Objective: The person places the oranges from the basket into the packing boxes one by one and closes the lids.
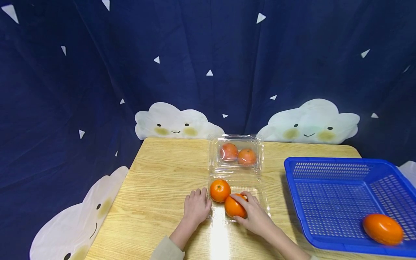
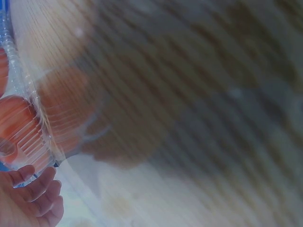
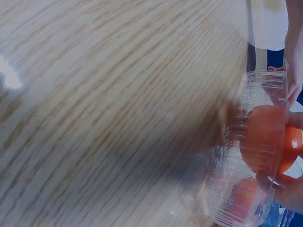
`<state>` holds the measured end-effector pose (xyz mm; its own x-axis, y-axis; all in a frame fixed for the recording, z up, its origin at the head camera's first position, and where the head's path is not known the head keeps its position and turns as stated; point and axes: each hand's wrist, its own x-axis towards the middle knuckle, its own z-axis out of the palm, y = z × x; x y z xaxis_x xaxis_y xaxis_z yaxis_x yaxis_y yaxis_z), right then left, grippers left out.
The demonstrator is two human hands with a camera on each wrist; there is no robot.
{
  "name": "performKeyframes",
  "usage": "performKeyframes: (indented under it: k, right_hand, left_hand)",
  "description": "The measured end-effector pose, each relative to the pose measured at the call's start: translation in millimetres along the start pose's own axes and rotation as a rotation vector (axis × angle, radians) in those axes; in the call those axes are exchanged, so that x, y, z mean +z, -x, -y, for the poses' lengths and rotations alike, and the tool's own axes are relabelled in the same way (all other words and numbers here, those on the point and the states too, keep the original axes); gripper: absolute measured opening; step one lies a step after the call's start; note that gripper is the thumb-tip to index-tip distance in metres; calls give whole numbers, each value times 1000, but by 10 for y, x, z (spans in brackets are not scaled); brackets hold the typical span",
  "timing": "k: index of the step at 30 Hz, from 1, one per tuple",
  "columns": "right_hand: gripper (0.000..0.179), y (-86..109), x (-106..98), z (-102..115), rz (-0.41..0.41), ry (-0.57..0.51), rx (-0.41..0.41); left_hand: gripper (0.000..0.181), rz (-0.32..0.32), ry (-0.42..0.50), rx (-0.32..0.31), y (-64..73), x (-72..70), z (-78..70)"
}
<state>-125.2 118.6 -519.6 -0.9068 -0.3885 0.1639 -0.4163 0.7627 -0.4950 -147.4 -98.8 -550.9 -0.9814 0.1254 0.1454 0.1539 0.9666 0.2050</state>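
A clear plastic clamshell box (image 1: 264, 202) lies open on the table, its lid (image 1: 212, 155) toward the back. My right hand (image 1: 256, 217) grips an orange (image 1: 234, 206) in the front half, thumb and fingers round its sides. Another orange (image 1: 220, 190) sits beside it in the same half, at the back left. Two more oranges (image 1: 229, 151) show through the lid; whether they lie in it or behind it I cannot tell. My left hand (image 1: 196, 206) rests at the left edge of the box, its fingers loosely bent, holding no fruit.
On the right of the table stands a blue plastic basket (image 1: 294, 195) with perforated walls, one orange (image 1: 383, 229) in its front right corner. A dark blue curtain (image 1: 182, 43) with cloud prints hangs behind the wooden table (image 1: 169, 162).
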Motion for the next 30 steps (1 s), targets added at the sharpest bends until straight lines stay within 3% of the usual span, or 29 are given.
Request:
performKeyframes:
  k: [7,16,30]
  right_hand:
    - [52,-5,17,-9,1,2,-56]
    - [51,9,23,1,35,6,-38]
    - [52,31,-27,39,55,81,-83]
  left_hand:
    - [30,5,-5,-4,-2,-6,2]
    - [27,-11,-3,-1,1,2,0]
    - [31,-8,-6,0,-1,-5,-1]
